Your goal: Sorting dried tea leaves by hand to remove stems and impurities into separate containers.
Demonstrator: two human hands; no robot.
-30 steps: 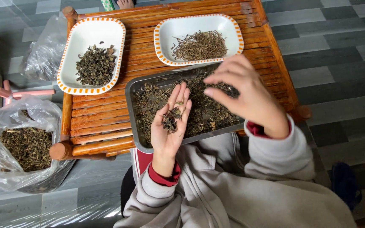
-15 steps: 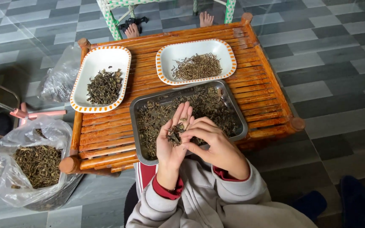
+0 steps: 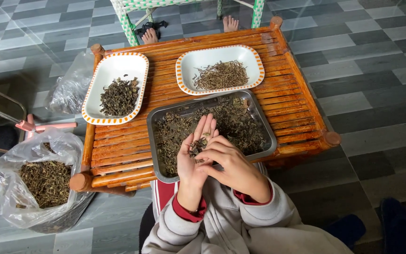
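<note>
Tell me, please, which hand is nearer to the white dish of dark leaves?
Left. The left hand is open, palm up, over the metal tray, diagonally below the white dish. The right hand lies further right, fingertips picking in the left palm.

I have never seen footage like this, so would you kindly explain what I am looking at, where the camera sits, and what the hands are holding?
There is no machine here: a person works with two bare hands, and the single camera is worn on their head, looking down. The left hand is open, palm up, with a small pile of dried leaves on it. The right hand reaches across, its fingertips picking at that pile. Below them, on a low bamboo table, sits a metal tray full of mixed dried leaves and stems. Behind it are two white dishes with orange rims: the left dish holds dark curled leaves, the right dish thin brownish stems. On the floor to the left stands a clear plastic bag holding more dried plant material. Someone else's bare feet show at the top.
</note>
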